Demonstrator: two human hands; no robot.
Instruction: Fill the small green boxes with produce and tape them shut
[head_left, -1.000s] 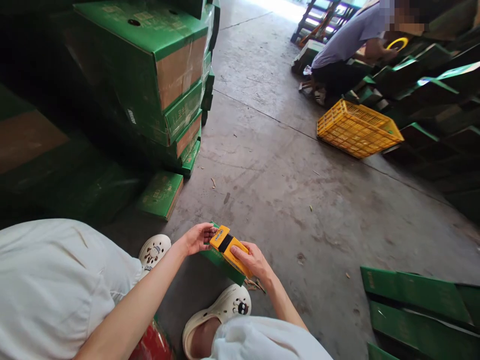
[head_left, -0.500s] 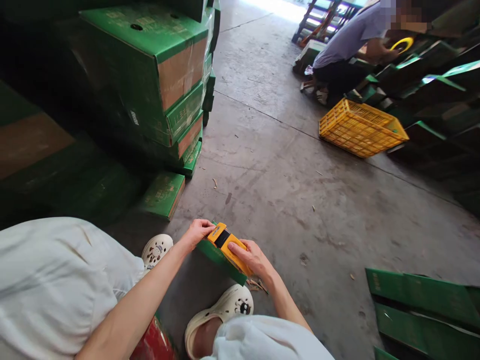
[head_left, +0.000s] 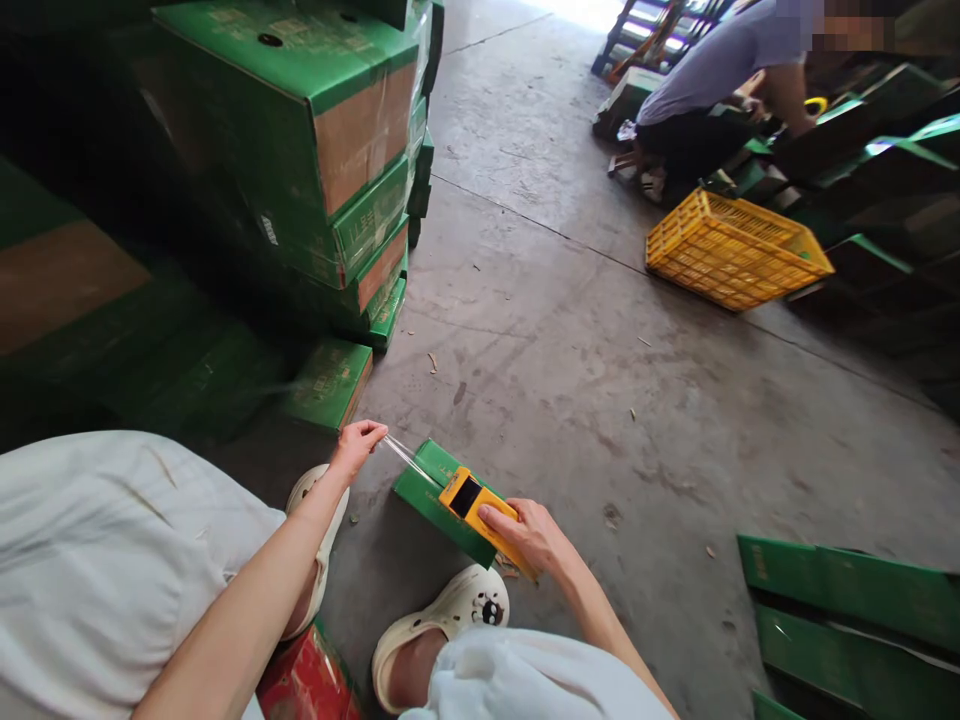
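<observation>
My left hand (head_left: pixel 358 447) pinches the end of a clear strip of tape (head_left: pixel 411 458). The strip stretches taut towards the front of a yellow tape dispenser (head_left: pixel 495 522) with a dark patch near its head. My right hand (head_left: pixel 529 532) is wrapped around the dispenser's body, thumb on top. Under the strip and the dispenser is a green cardboard box (head_left: pixel 427 497) with a seam along its top. Whether the tape touches the box, I cannot tell.
Stacked green cartons (head_left: pixel 247 130) rise at the left. A smaller green carton (head_left: pixel 330 385) lies beside them. Flat green cardboard pieces (head_left: pixel 847 590) lie at lower right. A yellow plastic crate (head_left: pixel 735 255) stands near a crouching person (head_left: pixel 705 90). Below me is a red box (head_left: pixel 311 680).
My left hand has moved left, away from the dispenser, and a clear strip now spans between them. My right hand and the dispenser have shifted right and slightly down, showing more of the box.
</observation>
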